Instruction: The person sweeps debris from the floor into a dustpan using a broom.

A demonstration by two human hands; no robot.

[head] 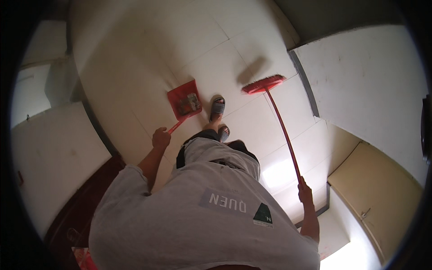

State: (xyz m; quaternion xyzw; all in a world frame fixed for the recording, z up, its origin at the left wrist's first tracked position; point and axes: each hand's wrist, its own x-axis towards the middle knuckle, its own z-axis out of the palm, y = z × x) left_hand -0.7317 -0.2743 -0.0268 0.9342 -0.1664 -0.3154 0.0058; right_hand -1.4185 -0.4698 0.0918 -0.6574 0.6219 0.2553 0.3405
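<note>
My left hand [161,137] is closed around the handle of a red plastic dustpan [174,100]. In the pan lies a small heap of mixed litter [189,103], too blurred to name piece by piece. My right hand [305,192] grips the long red stick of a broom [285,130]. The broom's red head [265,85] is out ahead on the right, with dark bristle tips along its far edge. A shadow falls on the floor beyond it; whether the bristles touch the tiles I cannot tell. The dustpan and broom head are well apart, with my sandalled feet [218,108] between them.
Pale floor tiles [206,64] stretch ahead. On the right, a white wall [357,74] with a grey skirting strip [305,86] juts out, and a tan door [378,199] stands behind it. White wall [64,148] and a dark red door [87,199] line the left.
</note>
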